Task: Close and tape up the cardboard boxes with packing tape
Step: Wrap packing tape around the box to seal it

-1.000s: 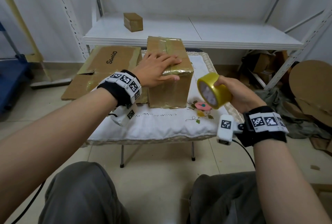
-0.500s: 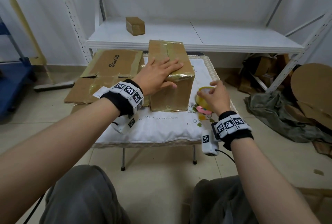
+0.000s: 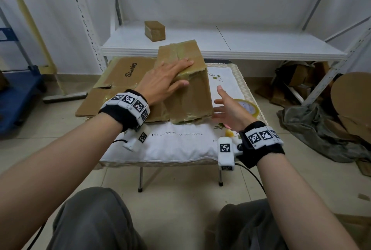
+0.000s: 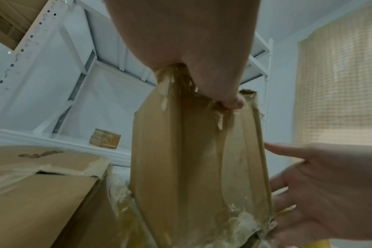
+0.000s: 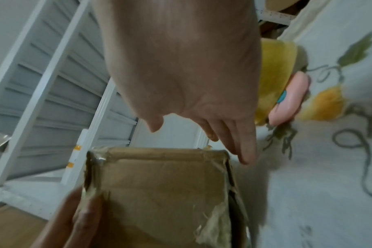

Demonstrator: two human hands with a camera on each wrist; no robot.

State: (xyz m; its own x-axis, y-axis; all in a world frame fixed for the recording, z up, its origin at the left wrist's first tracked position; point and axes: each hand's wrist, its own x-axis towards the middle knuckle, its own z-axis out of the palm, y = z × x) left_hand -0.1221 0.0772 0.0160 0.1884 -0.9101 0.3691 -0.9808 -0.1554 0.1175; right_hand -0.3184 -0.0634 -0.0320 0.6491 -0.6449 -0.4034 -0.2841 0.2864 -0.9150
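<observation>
- The roll of packing tape (image 3: pixel 247 105) is half hidden behind the right hand (image 3: pixel 230 110); it is seen lying on the table's right side, just beside a pink object (image 5: pixel 290 99) that is too blurred to identify.
- The taped cardboard box (image 3: pixel 188 87) is pressed from above by the left hand (image 3: pixel 163 81), fingers flat, thumb on its near face.
- The right hand is held spread beside the box's right face, nothing gripped.
- A white embroidered cloth (image 3: pixel 174 145) covers the small table; a white shelf (image 3: pixel 230 43) with a small box (image 3: pixel 155 30) stands beyond.
</observation>
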